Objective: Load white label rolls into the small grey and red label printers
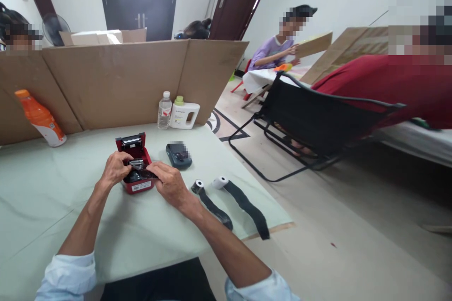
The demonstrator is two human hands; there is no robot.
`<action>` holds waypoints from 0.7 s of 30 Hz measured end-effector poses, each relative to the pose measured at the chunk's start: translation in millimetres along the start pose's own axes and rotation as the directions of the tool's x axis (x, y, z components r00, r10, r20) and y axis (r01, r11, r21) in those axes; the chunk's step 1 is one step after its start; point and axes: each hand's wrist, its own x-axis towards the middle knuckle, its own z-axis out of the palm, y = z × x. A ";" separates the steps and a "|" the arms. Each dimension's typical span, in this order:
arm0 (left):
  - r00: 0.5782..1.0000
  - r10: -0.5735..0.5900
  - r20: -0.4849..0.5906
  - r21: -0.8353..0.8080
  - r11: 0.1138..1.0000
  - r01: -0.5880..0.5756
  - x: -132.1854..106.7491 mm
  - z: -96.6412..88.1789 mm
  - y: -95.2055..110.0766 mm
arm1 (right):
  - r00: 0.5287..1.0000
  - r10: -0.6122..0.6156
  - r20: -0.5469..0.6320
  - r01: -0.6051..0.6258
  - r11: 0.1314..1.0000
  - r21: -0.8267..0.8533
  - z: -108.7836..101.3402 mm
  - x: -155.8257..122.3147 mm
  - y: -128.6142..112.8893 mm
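Observation:
A small red printer stands on the table with its black lid raised. Across its open bay lies a shiny black strip, bunched around a glossy roll-like part. From the left side, my left hand pinches the strip near that part. My right hand grips the strip's other side at the printer's right edge. Fingers partly cover the bay, so how the roll sits is hidden. To the right rest two paper rolls, one dark-sided and one white, each trailing a black strip.
A dark handheld device lies beyond my right hand. An orange bottle, a water bottle and a white jug stand before a cardboard screen. Right of the table are a black folding chair and other people.

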 end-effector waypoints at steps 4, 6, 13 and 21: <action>0.997 -0.072 0.027 0.080 0.994 0.069 3.1 2.8 3.8 | 0.999 0.015 0.038 -0.015 1.000 -0.014 6.1 1.6 3.9; 0.994 -0.103 0.034 0.095 0.990 0.099 2.9 3.8 4.3 | 0.998 0.023 0.059 -0.021 0.999 -0.030 9.2 1.9 5.7; 0.992 -0.108 0.064 0.082 0.991 0.103 2.2 3.3 5.2 | 0.999 -0.004 0.046 0.005 1.000 -0.024 12.4 -1.3 8.1; 0.990 -0.104 0.091 0.071 0.993 0.098 4.7 2.3 3.8 | 1.000 -0.011 -0.003 0.011 1.000 -0.009 11.4 1.5 7.0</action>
